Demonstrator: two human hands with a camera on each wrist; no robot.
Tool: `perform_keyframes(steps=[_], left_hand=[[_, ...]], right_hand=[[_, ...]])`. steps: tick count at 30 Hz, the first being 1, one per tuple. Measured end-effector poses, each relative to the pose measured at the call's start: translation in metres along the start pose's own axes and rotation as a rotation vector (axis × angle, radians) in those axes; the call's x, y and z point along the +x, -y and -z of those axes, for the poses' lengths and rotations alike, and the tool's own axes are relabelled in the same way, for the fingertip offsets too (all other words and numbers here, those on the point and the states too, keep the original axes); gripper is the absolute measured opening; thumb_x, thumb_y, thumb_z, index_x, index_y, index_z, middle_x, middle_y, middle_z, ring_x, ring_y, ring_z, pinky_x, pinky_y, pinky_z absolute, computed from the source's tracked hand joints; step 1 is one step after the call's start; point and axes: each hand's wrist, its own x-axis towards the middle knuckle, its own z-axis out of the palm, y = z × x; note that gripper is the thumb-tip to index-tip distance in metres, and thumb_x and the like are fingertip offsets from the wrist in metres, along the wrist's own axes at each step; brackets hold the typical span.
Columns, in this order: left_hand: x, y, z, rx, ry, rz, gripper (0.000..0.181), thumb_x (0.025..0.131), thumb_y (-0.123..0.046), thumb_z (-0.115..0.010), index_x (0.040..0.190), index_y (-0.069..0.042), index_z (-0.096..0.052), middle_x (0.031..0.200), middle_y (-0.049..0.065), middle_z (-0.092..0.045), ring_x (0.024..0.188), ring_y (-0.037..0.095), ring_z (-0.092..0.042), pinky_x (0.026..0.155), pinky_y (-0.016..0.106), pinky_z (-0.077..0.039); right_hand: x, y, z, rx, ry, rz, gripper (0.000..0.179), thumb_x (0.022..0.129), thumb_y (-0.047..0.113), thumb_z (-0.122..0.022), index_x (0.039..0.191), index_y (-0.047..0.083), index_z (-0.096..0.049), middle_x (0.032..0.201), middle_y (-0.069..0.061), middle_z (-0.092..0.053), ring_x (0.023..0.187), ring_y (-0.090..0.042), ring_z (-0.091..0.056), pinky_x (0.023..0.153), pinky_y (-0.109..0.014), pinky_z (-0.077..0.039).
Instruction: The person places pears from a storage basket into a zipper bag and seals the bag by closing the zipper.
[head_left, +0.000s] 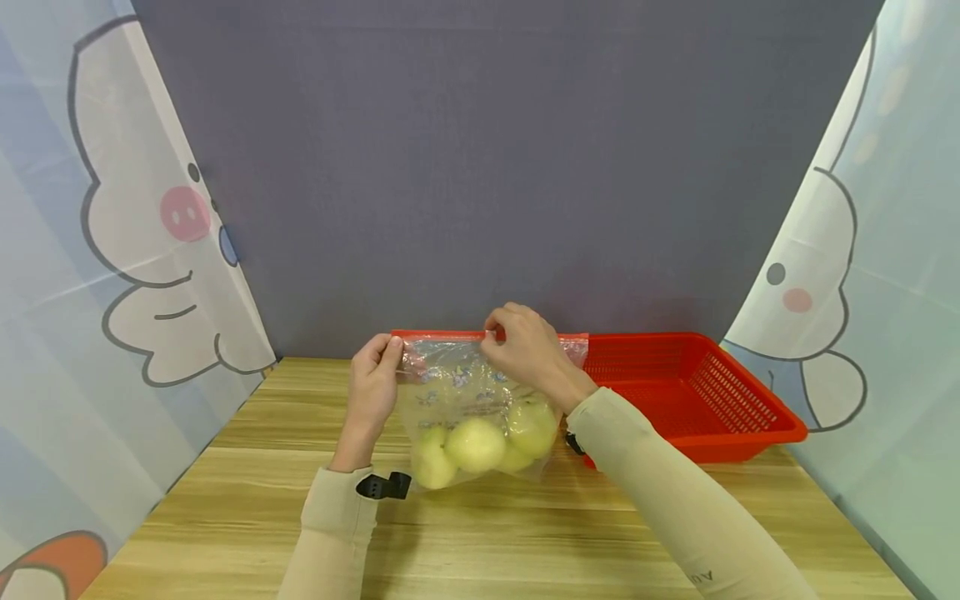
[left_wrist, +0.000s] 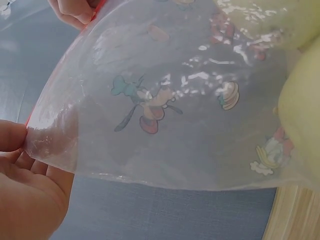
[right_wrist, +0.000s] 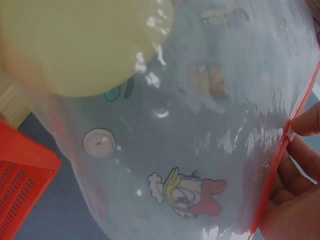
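A clear zip bag (head_left: 450, 396) with cartoon prints hangs upright above the table, its red zip strip (head_left: 442, 335) along the top. Several pale yellow-green round fruits (head_left: 476, 444) lie in its bottom. My left hand (head_left: 371, 385) pinches the bag's top left corner between thumb and fingers. At the strip, right of its middle, my right hand (head_left: 531, 348) pinches a small white slider (right_wrist: 290, 133) between thumb and forefinger. In the left wrist view, the thumb (left_wrist: 11, 136) presses the corner of the bag. The bag's far side is hidden.
A red plastic basket (head_left: 697, 450) with slotted walls stands at the right, behind the right forearm and partly behind the bag. The wooden table (head_left: 247, 500) ends at a grey back panel (head_left: 465, 167). Cartoon-printed curtains (head_left: 45, 292) flank both sides.
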Motion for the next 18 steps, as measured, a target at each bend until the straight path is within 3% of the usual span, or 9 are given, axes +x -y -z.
perform_keyframes(steps=[18], left_hand=[[-0.0004, -0.0008, 0.0011, 0.002, 0.020, -0.003, 0.032, 0.111, -0.017, -0.043, 0.097, 0.008, -0.059, 0.083, 0.018, -0.065, 0.069, 0.019, -0.071, 0.064, 0.038, -0.063]], right_hand=[[-0.0048, -0.0049, 0.0061, -0.007, -0.012, 0.008, 0.016, 0.089, 0.013, -0.061, 0.099, 0.008, -0.073, 0.092, 0.000, -0.064, 0.082, -0.017, -0.056, 0.068, -0.031, -0.052]])
